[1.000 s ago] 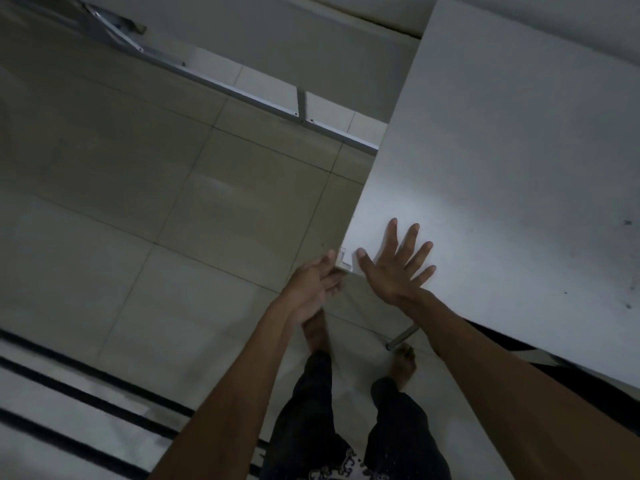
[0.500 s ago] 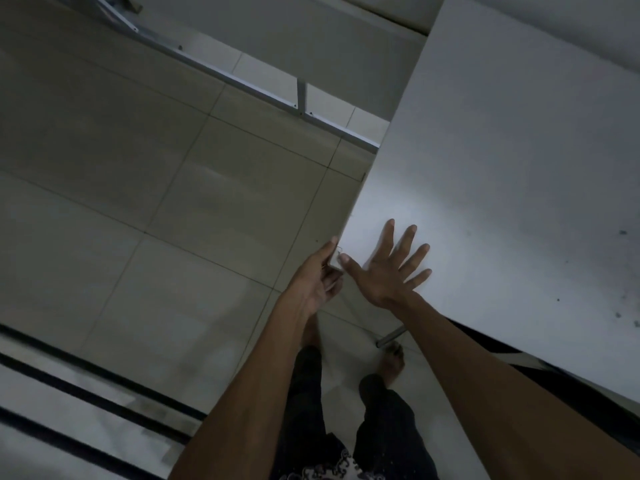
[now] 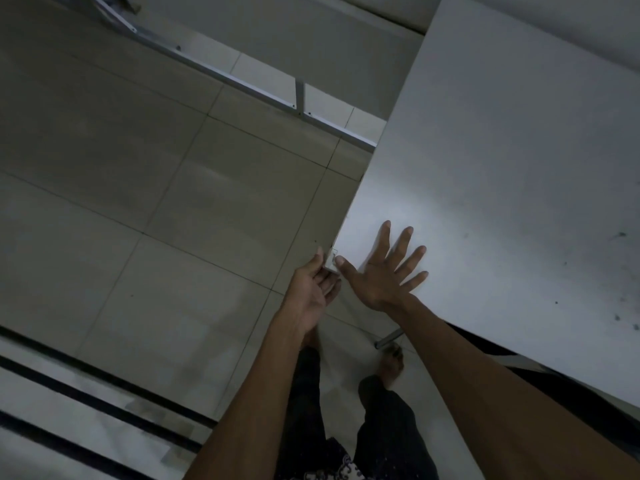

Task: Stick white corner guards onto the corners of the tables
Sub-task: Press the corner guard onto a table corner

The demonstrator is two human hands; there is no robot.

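A white table point(image 3: 502, 174) fills the right half of the view. Its near left corner carries a white corner guard point(image 3: 331, 260). My left hand point(image 3: 313, 289) cups that corner from the floor side, thumb and fingers pressed against the guard. My right hand point(image 3: 384, 271) lies flat on the tabletop beside the corner, fingers spread, with the thumb tip touching the guard from above. Most of the guard is hidden between the two hands.
Beige floor tiles point(image 3: 173, 202) spread to the left. A metal frame bar point(image 3: 242, 81) of another table runs diagonally at the top. A table leg foot point(image 3: 388, 339) and my bare feet are under the corner. Dark floor stripes point(image 3: 86, 393) cross the lower left.
My left hand has slid up against the table corner and pressed the guard onto it. The right thumb moved in to the guard. The view shifted slightly.
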